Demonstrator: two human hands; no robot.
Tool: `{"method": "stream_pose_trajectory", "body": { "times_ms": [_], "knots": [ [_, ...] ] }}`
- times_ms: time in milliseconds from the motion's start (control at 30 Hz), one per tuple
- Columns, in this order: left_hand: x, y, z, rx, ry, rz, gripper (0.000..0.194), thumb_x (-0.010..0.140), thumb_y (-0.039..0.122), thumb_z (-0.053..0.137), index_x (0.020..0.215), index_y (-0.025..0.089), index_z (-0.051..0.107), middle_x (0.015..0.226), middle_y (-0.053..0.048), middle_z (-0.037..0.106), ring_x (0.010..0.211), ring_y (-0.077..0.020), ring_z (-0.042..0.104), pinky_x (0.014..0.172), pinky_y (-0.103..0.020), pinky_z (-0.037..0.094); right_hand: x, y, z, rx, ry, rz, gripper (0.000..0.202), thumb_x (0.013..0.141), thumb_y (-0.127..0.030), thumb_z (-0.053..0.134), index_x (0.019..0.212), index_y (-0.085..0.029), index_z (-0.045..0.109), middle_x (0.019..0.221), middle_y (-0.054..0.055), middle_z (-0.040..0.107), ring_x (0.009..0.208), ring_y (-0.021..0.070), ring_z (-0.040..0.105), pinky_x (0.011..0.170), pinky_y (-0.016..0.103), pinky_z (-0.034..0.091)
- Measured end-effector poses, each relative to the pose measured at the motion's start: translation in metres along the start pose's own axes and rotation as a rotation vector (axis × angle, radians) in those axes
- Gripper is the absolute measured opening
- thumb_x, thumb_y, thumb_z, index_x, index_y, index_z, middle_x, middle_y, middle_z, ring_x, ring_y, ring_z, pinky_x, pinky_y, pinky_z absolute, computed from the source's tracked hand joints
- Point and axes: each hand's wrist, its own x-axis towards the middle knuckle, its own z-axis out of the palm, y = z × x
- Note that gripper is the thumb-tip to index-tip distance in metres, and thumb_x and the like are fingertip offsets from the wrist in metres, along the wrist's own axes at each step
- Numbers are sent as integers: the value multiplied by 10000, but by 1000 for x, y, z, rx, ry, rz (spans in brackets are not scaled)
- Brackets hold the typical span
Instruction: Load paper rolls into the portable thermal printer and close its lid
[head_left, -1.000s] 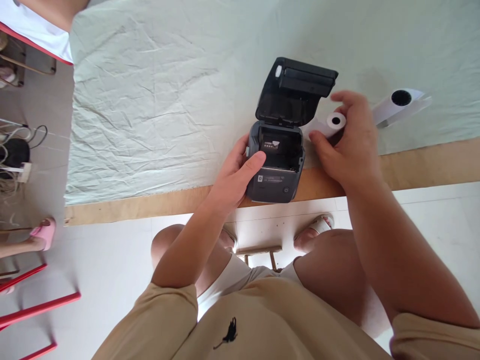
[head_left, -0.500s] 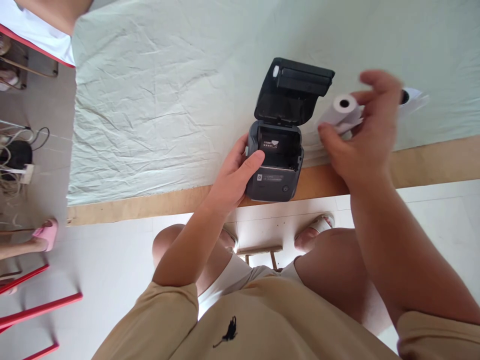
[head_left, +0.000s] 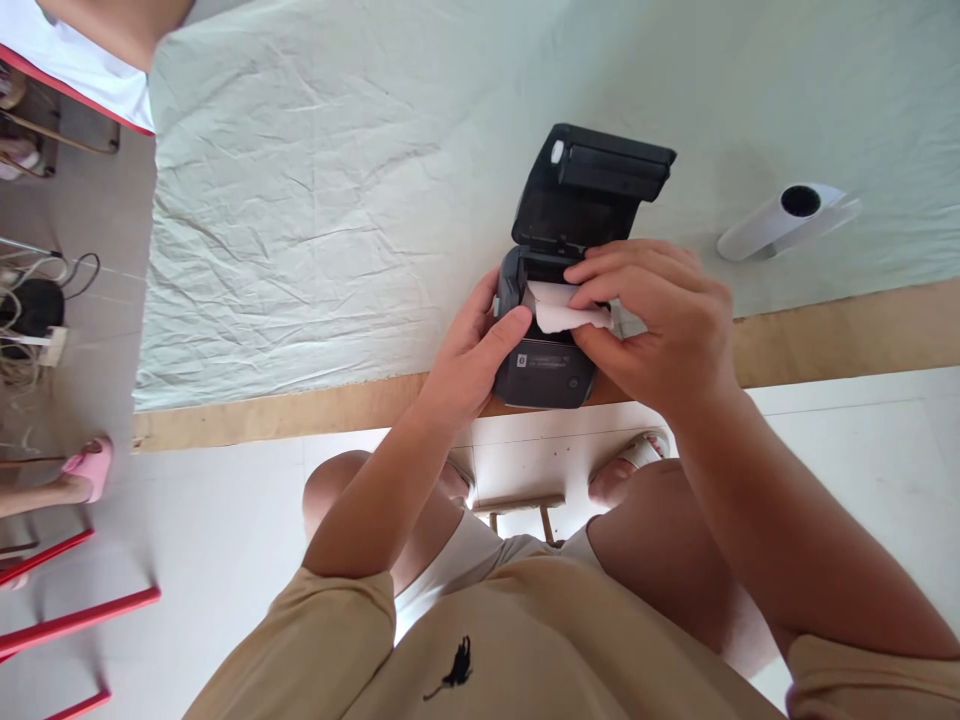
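Note:
A dark portable label printer [head_left: 544, 378] lies near the table's front edge with its lid [head_left: 592, 185] swung up and back. My left hand [head_left: 480, 345] grips the printer's left side, thumb over the rim of the paper bay. In my right hand [head_left: 652, 320], fingers and thumb pinch a small white paper roll [head_left: 562, 308], its loose end hanging toward me. The roll sits at the mouth of the bay, and my fingers hide its right part. To the right, a larger white roll [head_left: 765, 222] with a dark core lies on the cloth.
A pale green cloth [head_left: 337, 200] covers the table, with a bare wooden edge [head_left: 285, 418] along the front. At upper left shows another person's arm [head_left: 120, 30]. Cables [head_left: 30, 330] and red stool legs [head_left: 82, 620] are on the floor at left.
My right hand has moved left with the small paper roll, from beside the printer to over its open bay. My left hand still holds the printer.

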Motion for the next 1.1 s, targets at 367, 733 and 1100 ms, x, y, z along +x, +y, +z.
{"method": "stream_pose_trajectory", "body": {
  "times_ms": [367, 733, 1100],
  "knots": [
    [-2, -2, -9, 140, 13, -33, 953, 738, 465, 1006, 1566, 281, 572, 1347, -96, 807, 1244, -346, 801, 937, -374, 692, -6, 12, -2, 179, 140, 251, 399, 1010, -414, 606, 1406, -457, 597, 1467, 56, 705, 1364, 358, 715, 1026, 576, 604],
    [-5, -4, -14, 79, -45, 5, 943, 805, 412, 989, 1628, 350, 534, 1537, -51, 744, 1397, -364, 743, 1074, -393, 691, -13, 19, 1, 354, -216, 368, 465, 1054, -541, 632, 1484, -372, 579, 1476, 77, 737, 1311, 308, 757, 1088, 540, 666],
    [-3, -2, -7, 36, -4, -7, 565, 938, 560, 855, 1415, 301, 701, 1327, -20, 834, 1396, -361, 757, 1076, -421, 704, -17, 28, 3, 296, -309, 312, 632, 983, -493, 727, 1574, -380, 535, 1525, 81, 728, 1289, 326, 759, 1043, 540, 698]
  ]
}}
